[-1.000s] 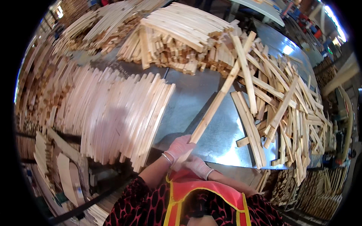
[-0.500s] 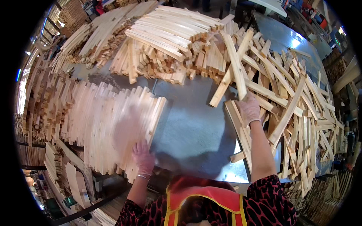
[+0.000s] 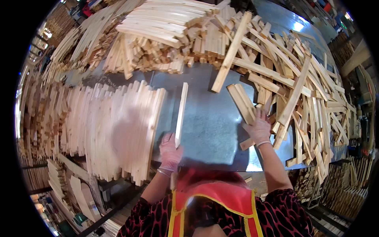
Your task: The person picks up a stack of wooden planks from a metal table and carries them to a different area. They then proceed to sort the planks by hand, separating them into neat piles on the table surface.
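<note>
While the left hand, in a pale pink glove, is closed around a wooden strip near its lower part, the strip points away from the body, over the bare middle of the metal table. Just to its left, apart from it, lies a row of strips set side by side, their ends uneven. The right hand, gloved alike, is at the near end of a pair of strips at the left edge of a jumbled heap; its fingers are partly hidden, so I cannot tell whether they grip anything. A longer strip slants beyond that pair, and across the table's far side rises a stack of similar wood.
</note>
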A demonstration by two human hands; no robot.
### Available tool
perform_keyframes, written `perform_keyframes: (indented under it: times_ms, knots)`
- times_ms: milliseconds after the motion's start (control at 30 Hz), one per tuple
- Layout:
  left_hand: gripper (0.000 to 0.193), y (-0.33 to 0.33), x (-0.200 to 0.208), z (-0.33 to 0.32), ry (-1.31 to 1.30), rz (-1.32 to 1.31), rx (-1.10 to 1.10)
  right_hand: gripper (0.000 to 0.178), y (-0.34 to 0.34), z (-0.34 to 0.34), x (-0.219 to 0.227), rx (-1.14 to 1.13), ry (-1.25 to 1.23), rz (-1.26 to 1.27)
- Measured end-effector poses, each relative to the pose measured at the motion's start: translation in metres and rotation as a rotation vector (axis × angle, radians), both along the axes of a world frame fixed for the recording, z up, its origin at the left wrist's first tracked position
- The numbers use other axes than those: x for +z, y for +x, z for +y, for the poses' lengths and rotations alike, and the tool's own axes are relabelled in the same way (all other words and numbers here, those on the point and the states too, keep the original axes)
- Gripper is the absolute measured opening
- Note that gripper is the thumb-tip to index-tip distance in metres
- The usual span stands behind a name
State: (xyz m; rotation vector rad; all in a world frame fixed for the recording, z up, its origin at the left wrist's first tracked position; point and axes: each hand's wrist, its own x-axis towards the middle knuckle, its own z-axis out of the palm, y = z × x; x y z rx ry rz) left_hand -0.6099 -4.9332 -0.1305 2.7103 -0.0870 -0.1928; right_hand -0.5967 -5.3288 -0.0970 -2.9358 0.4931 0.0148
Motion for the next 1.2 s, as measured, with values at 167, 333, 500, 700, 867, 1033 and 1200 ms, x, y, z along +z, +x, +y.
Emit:
perform_keyframes:
  times_ms: [167, 333, 500, 700, 867, 1033, 1200]
  knots:
    - [0.078, -0.014, -0.001, 0.090, 0.587, -0.177, 0.029, 0.097, -0.011, 0.011, 0.000, -0.119, 0.125, 0.313]
    - [0.086, -0.027, 0.040, 0.071, 0.364, -0.081, -0.173, 0.063, -0.043, 0.091, -0.060, 0.176, 0.506, -0.058]
    - [0.121, -0.039, 0.065, -0.003, -0.030, 0.334, -0.275, 0.043, -0.021, 0.225, -0.026, -0.386, 1.329, -0.202]
    - [0.087, -0.012, 0.012, -0.005, 0.192, 0.153, -0.316, 0.058, -0.035, 0.269, -0.025, -0.219, 1.289, 0.048]
    - [0.074, -0.016, 0.026, 0.014, 0.529, 0.228, -0.019, 0.068, -0.003, 0.154, 0.051, 0.346, 0.856, -0.142]
    - [0.086, -0.006, -0.028, 0.068, 0.718, 0.042, 0.053, 0.068, 0.080, -0.103, 0.099, -0.237, 0.008, -0.660]
    - [0.084, 0.083, 0.039, -0.059, 0.297, -0.161, -0.082, 0.078, 0.062, -0.177, 0.080, -0.389, -0.126, -0.092]
